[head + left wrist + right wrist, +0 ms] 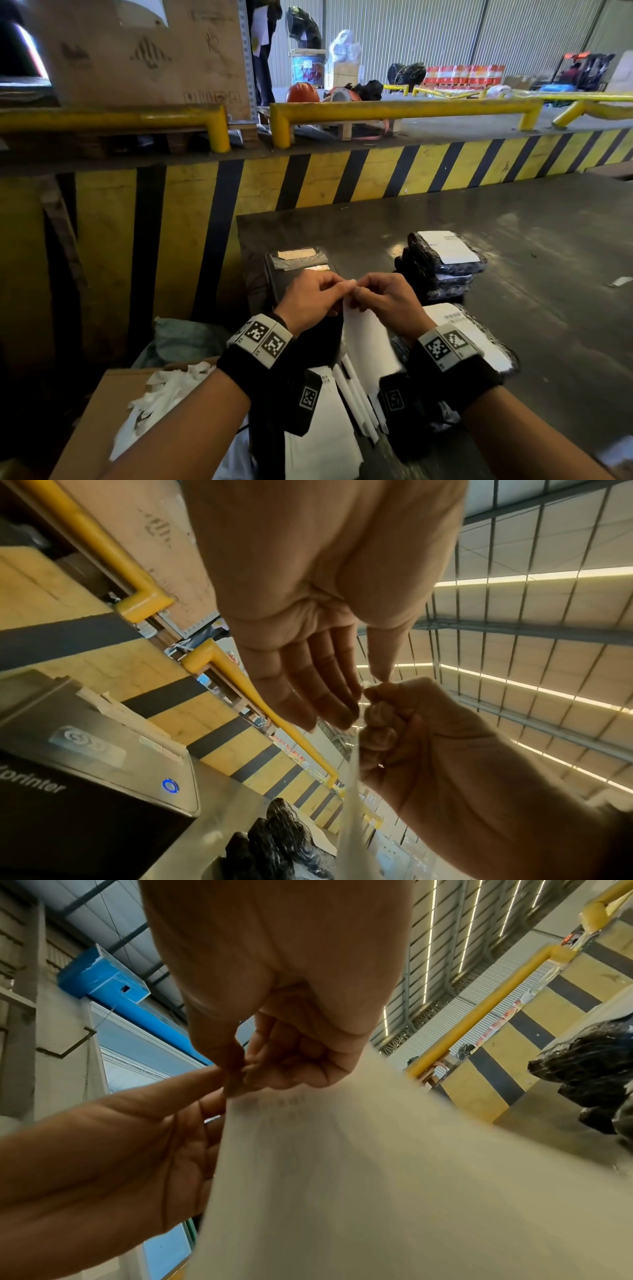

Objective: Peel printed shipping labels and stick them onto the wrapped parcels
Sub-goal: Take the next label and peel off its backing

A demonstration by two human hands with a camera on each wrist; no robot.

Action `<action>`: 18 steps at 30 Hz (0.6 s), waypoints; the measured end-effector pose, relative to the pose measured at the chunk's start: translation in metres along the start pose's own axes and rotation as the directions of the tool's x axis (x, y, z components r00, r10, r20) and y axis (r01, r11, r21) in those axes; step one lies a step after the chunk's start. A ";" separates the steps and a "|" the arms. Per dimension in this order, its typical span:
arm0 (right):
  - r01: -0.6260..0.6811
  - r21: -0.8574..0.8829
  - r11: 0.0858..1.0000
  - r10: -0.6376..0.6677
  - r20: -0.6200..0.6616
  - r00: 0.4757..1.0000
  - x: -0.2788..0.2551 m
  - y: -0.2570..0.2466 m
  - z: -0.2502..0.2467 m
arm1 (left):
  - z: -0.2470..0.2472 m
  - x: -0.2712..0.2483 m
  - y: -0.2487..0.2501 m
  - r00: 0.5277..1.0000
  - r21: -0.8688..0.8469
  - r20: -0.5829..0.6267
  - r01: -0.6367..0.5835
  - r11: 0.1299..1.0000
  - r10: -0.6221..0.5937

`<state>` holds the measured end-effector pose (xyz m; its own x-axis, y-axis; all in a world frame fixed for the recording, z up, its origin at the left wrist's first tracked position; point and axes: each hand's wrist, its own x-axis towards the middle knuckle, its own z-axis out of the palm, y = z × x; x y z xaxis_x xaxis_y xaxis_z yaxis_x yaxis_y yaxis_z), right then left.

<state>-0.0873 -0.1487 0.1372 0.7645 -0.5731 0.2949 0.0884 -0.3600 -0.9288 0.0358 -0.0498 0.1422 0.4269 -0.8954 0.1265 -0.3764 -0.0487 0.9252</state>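
My two hands meet at chest height over the table, both pinching the top corner of one white shipping label [368, 342] that hangs down between my wrists. My left hand [344, 287] holds the corner between thumb and index finger, its other fingers fairly straight [308, 696]. My right hand [359, 292] has curled fingers [291, 1058] and nips the same corner with its thumb. The label [377, 1177] is blurred and shows faint print. Black wrapped parcels [442, 270] are stacked at the right, the top one bearing a white label. Another labelled parcel [479, 329] lies under my right wrist.
A black label printer [291, 274] stands just behind my hands, its blue light [170, 785] on. A cardboard box [102, 421] at the lower left holds crumpled white backing paper. Loose white sheets [325, 442] lie near me. A yellow-and-black striped wall [308, 181] borders the table.
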 end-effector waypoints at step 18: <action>-0.121 0.062 0.991 0.125 -0.070 0.990 -0.014 0.012 0.002 | 0.002 -0.005 -0.014 0.990 -0.059 -0.139 0.001 0.998 -0.010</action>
<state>-0.0955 -0.1438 0.1212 0.7231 -0.6637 0.1914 0.0345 -0.2421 -0.9696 0.0373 -0.0459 0.1276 0.5404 -0.8249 0.1660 -0.3266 -0.0238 0.9448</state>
